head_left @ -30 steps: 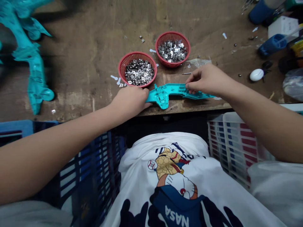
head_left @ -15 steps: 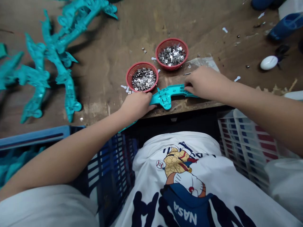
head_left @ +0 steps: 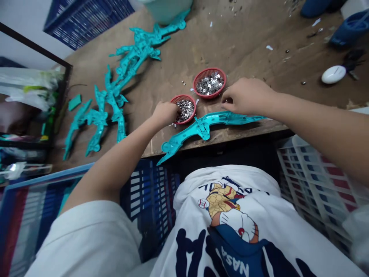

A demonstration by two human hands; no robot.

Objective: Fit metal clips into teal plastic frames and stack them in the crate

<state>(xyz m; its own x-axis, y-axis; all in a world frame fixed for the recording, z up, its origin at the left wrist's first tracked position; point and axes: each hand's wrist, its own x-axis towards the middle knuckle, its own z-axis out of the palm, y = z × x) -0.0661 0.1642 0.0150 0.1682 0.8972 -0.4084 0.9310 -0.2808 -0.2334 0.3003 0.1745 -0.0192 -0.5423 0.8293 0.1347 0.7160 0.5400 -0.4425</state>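
My left hand (head_left: 166, 114) dips its bent fingertips into the left red basket (head_left: 195, 114), among small silvery metal clips (head_left: 186, 109). Whatever they pinch is hidden. Along the table's front edge lies a long, curved turquoise plastic part (head_left: 203, 127), its ribbed inner side up and its left tip jutting past the edge. Just above the right half of this part, my right hand (head_left: 246, 96) is closed with curled fingers; what they hold, if anything, cannot be made out. The right red basket (head_left: 197, 90), also filled with clips, stands left of that hand.
Several turquoise parts (head_left: 138, 54) lie in a loose row at the left and back. A pale green tub (head_left: 167, 9) stands behind them. At the right are a white oval object (head_left: 333, 74) and a blue cup (head_left: 350, 32). Crates (head_left: 150, 192) flank my lap.
My left hand has let go of the turquoise part and moved up into the left basket. The view has swung left, and the thin metal piece by my right hand no longer shows.
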